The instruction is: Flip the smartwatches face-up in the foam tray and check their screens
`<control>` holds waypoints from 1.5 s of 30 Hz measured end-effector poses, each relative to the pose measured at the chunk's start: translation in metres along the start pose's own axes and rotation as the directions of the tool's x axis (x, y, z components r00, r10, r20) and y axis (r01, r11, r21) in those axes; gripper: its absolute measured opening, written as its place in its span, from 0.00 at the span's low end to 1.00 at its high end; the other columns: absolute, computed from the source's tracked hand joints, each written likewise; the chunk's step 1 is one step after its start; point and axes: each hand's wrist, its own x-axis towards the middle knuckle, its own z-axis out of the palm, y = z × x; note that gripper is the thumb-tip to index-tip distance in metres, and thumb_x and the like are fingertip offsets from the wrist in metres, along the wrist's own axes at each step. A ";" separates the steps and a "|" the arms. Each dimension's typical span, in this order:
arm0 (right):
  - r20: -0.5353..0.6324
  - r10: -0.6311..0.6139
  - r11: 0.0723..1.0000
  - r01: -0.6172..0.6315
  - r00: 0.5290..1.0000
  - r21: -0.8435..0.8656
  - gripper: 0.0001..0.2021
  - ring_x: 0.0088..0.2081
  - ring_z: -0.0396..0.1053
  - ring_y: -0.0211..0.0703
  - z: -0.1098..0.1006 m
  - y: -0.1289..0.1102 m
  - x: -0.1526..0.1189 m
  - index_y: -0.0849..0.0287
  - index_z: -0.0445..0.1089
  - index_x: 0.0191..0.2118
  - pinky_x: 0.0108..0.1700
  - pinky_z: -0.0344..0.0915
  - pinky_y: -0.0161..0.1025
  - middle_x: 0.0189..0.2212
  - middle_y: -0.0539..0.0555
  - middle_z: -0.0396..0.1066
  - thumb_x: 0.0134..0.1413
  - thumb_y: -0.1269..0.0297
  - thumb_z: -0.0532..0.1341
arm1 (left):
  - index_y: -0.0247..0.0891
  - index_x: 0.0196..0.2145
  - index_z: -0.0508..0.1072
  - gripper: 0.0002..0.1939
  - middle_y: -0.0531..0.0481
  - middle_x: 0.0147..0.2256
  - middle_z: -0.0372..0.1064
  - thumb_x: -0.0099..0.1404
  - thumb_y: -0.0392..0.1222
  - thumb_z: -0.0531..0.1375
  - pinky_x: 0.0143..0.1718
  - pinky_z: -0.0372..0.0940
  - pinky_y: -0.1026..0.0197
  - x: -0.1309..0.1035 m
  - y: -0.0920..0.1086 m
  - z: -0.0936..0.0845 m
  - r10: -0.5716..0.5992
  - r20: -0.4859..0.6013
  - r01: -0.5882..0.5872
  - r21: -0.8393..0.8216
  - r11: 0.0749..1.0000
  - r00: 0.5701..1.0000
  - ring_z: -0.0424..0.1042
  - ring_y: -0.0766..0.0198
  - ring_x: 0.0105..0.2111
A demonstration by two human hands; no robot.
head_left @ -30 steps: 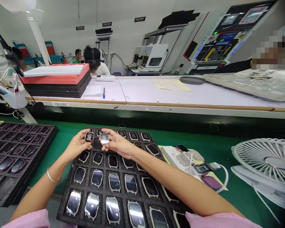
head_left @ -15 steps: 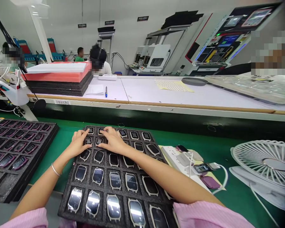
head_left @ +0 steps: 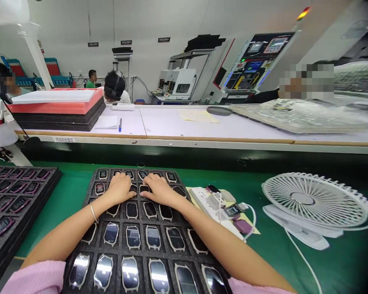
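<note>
A black foam tray [head_left: 93, 261] of smartwatch bodies lies in front of me, one watch in each pocket. My left hand [head_left: 120, 188] rests over the far rows, thumb and fingers apart, the thumb on the edge of a second-row watch [head_left: 133, 189]. Beside it my right hand [head_left: 159, 189] reaches across, its thumb at the neighbouring watch [head_left: 144, 190] and its fingers by the back row. Neither hand lifts anything. White lines show on several far screens, such as the back-left watch [head_left: 103, 174]; nearer screens, like the front watch [head_left: 130, 272], are dark with reflections.
Left stands another foam tray [head_left: 46, 196] with purple-rimmed watches. To the right are a power strip [head_left: 204, 200] with cabled devices and a white fan [head_left: 313, 200]. A raised shelf [head_left: 171, 132] runs behind, holding stacked foam sheets [head_left: 55, 116]. Other people sit beyond it.
Both hands have moved rightward along the far rows to other watches, the left one leaving the leftmost column. My view has turned a little to the right.
</note>
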 end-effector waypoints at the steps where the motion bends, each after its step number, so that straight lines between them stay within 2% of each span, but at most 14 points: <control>1: -0.054 -0.009 0.996 0.013 0.999 0.086 0.08 0.47 0.67 0.54 0.001 0.002 0.000 0.58 0.67 0.37 0.45 0.59 0.44 0.43 0.58 0.69 0.55 0.63 0.66 | 0.35 0.31 0.72 0.10 0.39 0.36 0.72 0.54 0.39 0.68 0.46 0.63 0.47 -0.001 -0.001 -0.003 0.000 0.007 0.001 -0.039 0.999 1.000 0.70 0.42 0.44; 4: -0.243 0.004 0.909 0.097 0.970 0.405 0.11 0.39 0.68 0.48 -0.004 0.007 0.004 0.56 0.57 0.30 0.40 0.60 0.42 0.36 0.54 0.69 0.49 0.70 0.62 | 0.39 0.33 0.68 0.07 0.49 0.31 0.72 0.60 0.40 0.63 0.37 0.65 0.56 -0.002 -0.003 -0.020 -0.006 0.013 0.008 -0.170 0.985 1.000 0.73 0.55 0.34; 6: -0.256 0.039 0.755 0.140 0.966 0.641 0.11 0.32 0.69 0.44 -0.015 0.009 0.009 0.54 0.54 0.32 0.34 0.62 0.39 0.34 0.52 0.71 0.51 0.67 0.61 | 0.39 0.37 0.66 0.08 0.50 0.31 0.72 0.63 0.43 0.60 0.33 0.66 0.60 0.001 0.000 -0.036 -0.011 0.008 0.014 -0.425 0.905 1.000 0.74 0.60 0.31; 9: -0.155 0.047 0.335 0.131 0.987 0.933 0.16 0.22 0.66 0.36 -0.033 0.007 0.016 0.55 0.58 0.37 0.22 0.57 0.33 0.32 0.51 0.74 0.54 0.54 0.64 | 0.35 0.41 0.68 0.18 0.49 0.32 0.72 0.59 0.50 0.65 0.29 0.65 0.64 0.007 0.010 -0.060 -0.041 -0.037 -0.011 -0.856 0.517 0.998 0.73 0.64 0.28; 10: -0.136 0.050 0.183 0.125 0.989 0.975 0.19 0.19 0.63 0.34 -0.038 0.005 0.017 0.56 0.60 0.39 0.20 0.53 0.31 0.32 0.52 0.75 0.53 0.50 0.66 | 0.34 0.41 0.69 0.22 0.49 0.32 0.72 0.55 0.51 0.68 0.28 0.64 0.65 0.008 0.014 -0.065 -0.069 -0.061 -0.029 -0.921 0.388 0.996 0.72 0.66 0.27; 12: -0.130 0.066 -0.041 0.132 0.989 0.990 0.23 0.18 0.61 0.31 -0.043 0.000 0.017 0.58 0.65 0.43 0.18 0.51 0.30 0.32 0.53 0.76 0.50 0.47 0.69 | 0.33 0.42 0.70 0.27 0.50 0.31 0.72 0.51 0.52 0.71 0.26 0.60 0.67 0.009 0.022 -0.069 -0.139 -0.095 -0.056 -0.964 0.260 0.986 0.69 0.69 0.25; 14: -0.115 0.055 -0.208 0.124 0.992 0.970 0.26 0.22 0.68 0.34 -0.041 -0.005 0.014 0.60 0.68 0.48 0.22 0.61 0.31 0.34 0.54 0.76 0.49 0.49 0.71 | 0.33 0.45 0.70 0.30 0.53 0.30 0.69 0.49 0.50 0.72 0.24 0.57 0.68 0.007 0.026 -0.065 -0.202 -0.096 -0.050 -0.974 0.219 0.975 0.64 0.73 0.22; 16: -0.101 0.018 -0.299 0.102 0.995 0.949 0.27 0.31 0.76 0.40 -0.037 -0.009 0.009 0.59 0.69 0.52 0.34 0.72 0.37 0.38 0.55 0.76 0.49 0.54 0.73 | 0.34 0.49 0.69 0.30 0.55 0.30 0.67 0.51 0.46 0.71 0.23 0.54 0.68 0.004 0.027 -0.058 -0.250 -0.111 -0.043 -0.963 0.265 0.962 0.59 0.75 0.21; 18: -0.106 -0.004 -0.321 0.099 0.994 0.942 0.25 0.37 0.78 0.43 -0.031 -0.012 0.003 0.57 0.69 0.54 0.44 0.74 0.42 0.42 0.54 0.76 0.51 0.58 0.73 | 0.35 0.50 0.69 0.27 0.55 0.32 0.67 0.54 0.44 0.67 0.25 0.57 0.66 0.000 0.026 -0.050 -0.273 -0.166 -0.054 -0.924 0.378 0.948 0.60 0.73 0.23; 22: -0.125 -0.037 -0.320 0.107 0.991 0.941 0.24 0.38 0.78 0.43 -0.027 -0.012 -0.003 0.55 0.71 0.54 0.47 0.74 0.43 0.45 0.53 0.74 0.51 0.60 0.74 | 0.36 0.51 0.69 0.23 0.49 0.39 0.70 0.58 0.43 0.61 0.40 0.65 0.60 -0.008 0.027 -0.041 -0.231 -0.292 -0.107 -0.803 0.587 0.928 0.69 0.63 0.37; 26: -0.141 -0.074 -0.334 0.109 0.987 0.936 0.23 0.37 0.78 0.42 -0.027 -0.011 -0.005 0.56 0.73 0.51 0.46 0.74 0.42 0.43 0.53 0.75 0.49 0.61 0.75 | 0.36 0.53 0.68 0.24 0.50 0.36 0.69 0.59 0.43 0.59 0.37 0.64 0.60 -0.015 0.030 -0.040 -0.209 -0.333 -0.096 -0.706 0.701 0.919 0.67 0.63 0.34; 35: -0.151 -0.126 -0.387 0.092 0.980 0.917 0.24 0.30 0.74 0.38 -0.019 -0.006 -0.003 0.56 0.73 0.53 0.32 0.69 0.35 0.42 0.55 0.75 0.50 0.59 0.74 | 0.38 0.54 0.65 0.25 0.50 0.37 0.67 0.58 0.43 0.60 0.34 0.62 0.61 -0.019 0.031 -0.035 -0.225 -0.352 -0.104 -0.712 0.695 0.909 0.66 0.64 0.33; 41: -0.139 -0.165 -0.437 0.054 0.976 0.898 0.25 0.30 0.73 0.39 -0.013 -0.007 -0.002 0.58 0.73 0.54 0.34 0.67 0.35 0.31 0.51 0.75 0.50 0.59 0.74 | 0.39 0.54 0.66 0.24 0.50 0.37 0.69 0.61 0.48 0.60 0.36 0.64 0.60 -0.019 0.031 -0.035 -0.240 -0.340 -0.085 -0.716 0.693 0.909 0.68 0.63 0.33; 45: -0.133 -0.158 -0.426 0.054 0.978 0.903 0.26 0.31 0.73 0.39 -0.014 -0.007 -0.003 0.57 0.72 0.54 0.35 0.67 0.36 0.35 0.52 0.75 0.50 0.58 0.74 | 0.39 0.52 0.68 0.23 0.49 0.37 0.71 0.61 0.47 0.60 0.35 0.65 0.61 -0.019 0.032 -0.034 -0.249 -0.361 -0.086 -0.702 0.707 0.899 0.71 0.62 0.34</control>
